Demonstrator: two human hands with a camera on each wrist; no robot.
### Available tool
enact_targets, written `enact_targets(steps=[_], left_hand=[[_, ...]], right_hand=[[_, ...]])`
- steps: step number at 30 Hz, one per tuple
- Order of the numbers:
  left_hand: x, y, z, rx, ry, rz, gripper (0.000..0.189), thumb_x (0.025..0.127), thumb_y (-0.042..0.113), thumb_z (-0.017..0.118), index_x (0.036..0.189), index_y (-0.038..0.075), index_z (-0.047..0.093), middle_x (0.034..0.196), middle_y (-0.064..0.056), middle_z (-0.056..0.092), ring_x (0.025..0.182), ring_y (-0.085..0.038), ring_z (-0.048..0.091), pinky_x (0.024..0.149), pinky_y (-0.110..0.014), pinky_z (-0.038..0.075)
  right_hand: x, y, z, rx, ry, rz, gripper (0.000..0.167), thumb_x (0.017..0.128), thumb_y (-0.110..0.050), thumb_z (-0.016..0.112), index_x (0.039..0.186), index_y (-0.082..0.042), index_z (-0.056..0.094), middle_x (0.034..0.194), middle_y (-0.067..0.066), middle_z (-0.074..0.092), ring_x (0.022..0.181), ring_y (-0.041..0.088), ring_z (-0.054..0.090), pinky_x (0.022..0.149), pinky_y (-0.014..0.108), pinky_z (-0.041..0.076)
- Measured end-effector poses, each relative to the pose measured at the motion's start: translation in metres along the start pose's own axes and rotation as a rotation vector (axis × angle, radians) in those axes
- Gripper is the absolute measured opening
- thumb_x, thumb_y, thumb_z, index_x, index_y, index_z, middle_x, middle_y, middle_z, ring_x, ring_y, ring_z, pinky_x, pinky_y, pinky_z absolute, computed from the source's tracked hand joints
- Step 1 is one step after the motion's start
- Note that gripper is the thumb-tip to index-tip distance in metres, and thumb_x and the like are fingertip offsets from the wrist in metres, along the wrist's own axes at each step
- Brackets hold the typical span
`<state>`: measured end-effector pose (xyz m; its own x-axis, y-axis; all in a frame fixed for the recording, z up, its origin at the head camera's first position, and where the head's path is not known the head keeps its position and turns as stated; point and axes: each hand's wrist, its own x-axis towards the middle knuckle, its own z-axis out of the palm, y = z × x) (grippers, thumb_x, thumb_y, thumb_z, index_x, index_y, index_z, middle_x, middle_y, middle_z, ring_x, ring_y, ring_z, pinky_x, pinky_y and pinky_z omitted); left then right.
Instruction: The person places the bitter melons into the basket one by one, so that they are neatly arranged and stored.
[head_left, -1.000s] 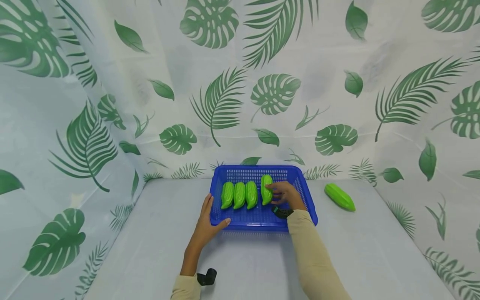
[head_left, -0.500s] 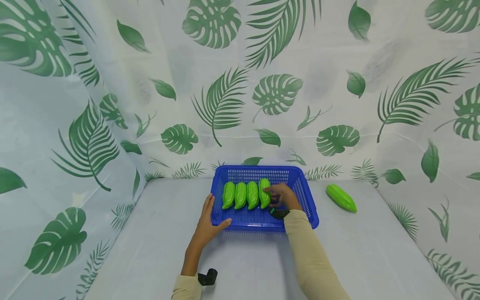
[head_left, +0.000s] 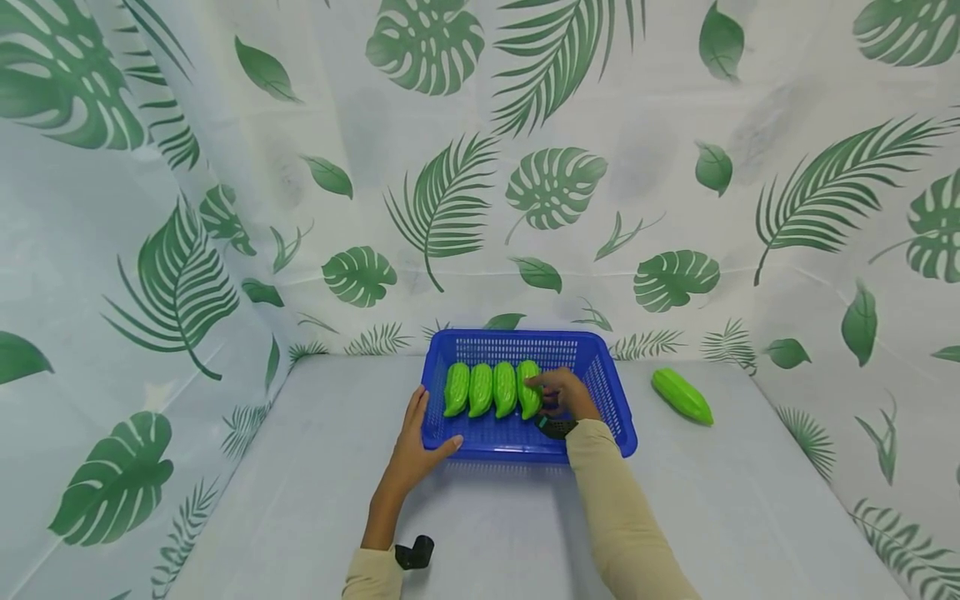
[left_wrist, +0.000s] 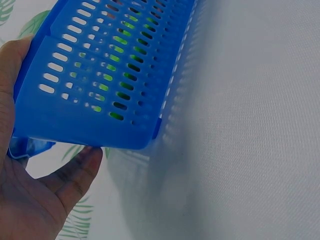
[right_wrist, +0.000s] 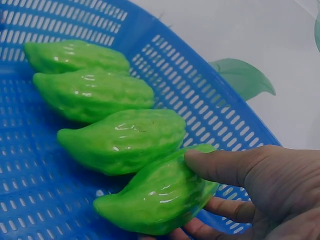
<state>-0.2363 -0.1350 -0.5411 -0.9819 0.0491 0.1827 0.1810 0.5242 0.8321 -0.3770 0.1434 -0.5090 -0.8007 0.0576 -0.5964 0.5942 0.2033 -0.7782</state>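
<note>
A blue perforated plastic basket (head_left: 495, 440) stands on the table. Inside it, several glossy green toy bitter melons (head_left: 481, 390) lie side by side in a row, tips toward me. My right hand (head_left: 566, 393) holds the rightmost bitter melon (right_wrist: 160, 192); its thumb lies on top and the other fingers reach round the far side, partly hidden. That melon rests against its neighbour (right_wrist: 127, 140). My left hand (head_left: 411, 450) grips the basket's front left corner, thumb over the front rim, fingers along the left side. In the left wrist view its fingertips (left_wrist: 92, 157) touch the basket.
One more green ribbed vegetable (head_left: 682, 396) lies on the white table (head_left: 300, 492) to the right of the basket. A leaf-printed sheet (head_left: 480, 208) hangs behind the table and along both sides, close to the basket's back rim.
My right hand has moved left with the rightmost bitter melon, bringing it from a gap up against the row. The left hand has stayed at the basket's corner.
</note>
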Motion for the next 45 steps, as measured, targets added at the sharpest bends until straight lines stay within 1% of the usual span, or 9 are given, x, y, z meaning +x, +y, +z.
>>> enact_targets(steps=[5, 9, 15, 19, 22, 26, 29, 37, 45], left_hand=[[0.001, 0.001, -0.001, -0.002, -0.002, 0.002, 0.103, 0.082, 0.049, 0.073, 0.158, 0.012, 0.015, 0.166, -0.006, 0.007, 0.152, -0.036, 0.011, 0.115, -0.063, 0.022], [0.002, 0.001, -0.002, 0.002, -0.001, 0.012, 0.102, 0.082, 0.048, 0.073, 0.158, 0.011, 0.015, 0.166, -0.008, 0.007, 0.151, -0.037, 0.011, 0.115, -0.063, 0.022], [0.000, 0.000, -0.001, -0.007, -0.003, 0.003, 0.102, 0.082, 0.047, 0.073, 0.157, 0.010, 0.015, 0.166, -0.006, 0.007, 0.151, -0.037, 0.011, 0.115, -0.063, 0.022], [-0.002, 0.001, -0.001, -0.008, -0.005, -0.006, 0.102, 0.082, 0.048, 0.074, 0.157, 0.010, 0.015, 0.166, -0.006, 0.007, 0.151, -0.037, 0.011, 0.115, -0.063, 0.022], [-0.002, 0.001, -0.001, -0.008, -0.002, -0.007, 0.102, 0.082, 0.047, 0.074, 0.157, 0.011, 0.015, 0.166, -0.006, 0.007, 0.151, -0.037, 0.011, 0.115, -0.063, 0.022], [-0.002, 0.001, -0.001, -0.016, 0.001, -0.006, 0.102, 0.082, 0.047, 0.074, 0.157, 0.011, 0.015, 0.166, -0.007, 0.007, 0.151, -0.037, 0.011, 0.114, -0.064, 0.022], [-0.001, 0.001, -0.001, -0.022, 0.001, -0.006, 0.102, 0.082, 0.047, 0.074, 0.157, 0.011, 0.016, 0.166, -0.006, 0.007, 0.151, -0.037, 0.011, 0.114, -0.064, 0.022], [-0.001, 0.001, 0.000, -0.025, 0.010, 0.012, 0.102, 0.082, 0.047, 0.074, 0.157, 0.009, 0.016, 0.165, -0.009, 0.008, 0.150, -0.040, 0.013, 0.113, -0.066, 0.024], [0.000, 0.001, 0.001, -0.017, 0.009, 0.010, 0.103, 0.081, 0.047, 0.075, 0.157, 0.010, 0.016, 0.166, -0.007, 0.008, 0.151, -0.037, 0.012, 0.115, -0.064, 0.023]], right_hand=[[0.002, 0.000, 0.001, -0.025, 0.008, -0.011, 0.063, 0.084, -0.016, 0.075, 0.134, 0.003, 0.040, 0.120, 0.023, 0.046, 0.104, 0.034, 0.050, 0.085, 0.047, 0.056], [0.000, -0.001, 0.002, -0.046, 0.012, -0.024, 0.053, 0.084, -0.017, 0.074, 0.126, 0.004, 0.050, 0.115, 0.020, 0.047, 0.105, 0.034, 0.049, 0.084, 0.047, 0.056], [-0.001, 0.002, 0.002, -0.056, 0.023, -0.032, 0.045, 0.085, -0.019, 0.074, 0.119, 0.002, 0.055, 0.110, 0.016, 0.050, 0.102, 0.033, 0.052, 0.077, 0.043, 0.056], [-0.005, 0.004, 0.002, -0.067, 0.026, -0.042, 0.039, 0.086, -0.020, 0.073, 0.114, 0.000, 0.056, 0.105, 0.013, 0.053, 0.100, 0.031, 0.053, 0.076, 0.042, 0.057], [-0.005, 0.004, 0.003, -0.065, 0.028, -0.041, 0.042, 0.087, -0.021, 0.073, 0.118, 0.000, 0.053, 0.108, 0.015, 0.051, 0.100, 0.031, 0.053, 0.079, 0.043, 0.057], [0.000, 0.006, 0.003, -0.053, 0.037, -0.033, 0.056, 0.087, -0.020, 0.072, 0.129, -0.001, 0.042, 0.110, 0.019, 0.047, 0.098, 0.031, 0.052, 0.079, 0.044, 0.057], [0.003, 0.006, 0.003, -0.045, 0.044, -0.031, 0.061, 0.088, -0.020, 0.072, 0.133, -0.001, 0.036, 0.111, 0.020, 0.045, 0.096, 0.032, 0.051, 0.077, 0.045, 0.057], [0.007, 0.006, 0.003, -0.050, 0.045, -0.041, 0.059, 0.088, -0.021, 0.071, 0.133, 0.000, 0.039, 0.113, 0.021, 0.047, 0.096, 0.032, 0.052, 0.078, 0.046, 0.057], [0.011, 0.007, 0.001, -0.069, 0.037, -0.050, 0.054, 0.088, -0.022, 0.072, 0.128, 0.001, 0.044, 0.108, 0.019, 0.049, 0.095, 0.032, 0.054, 0.080, 0.048, 0.057]])
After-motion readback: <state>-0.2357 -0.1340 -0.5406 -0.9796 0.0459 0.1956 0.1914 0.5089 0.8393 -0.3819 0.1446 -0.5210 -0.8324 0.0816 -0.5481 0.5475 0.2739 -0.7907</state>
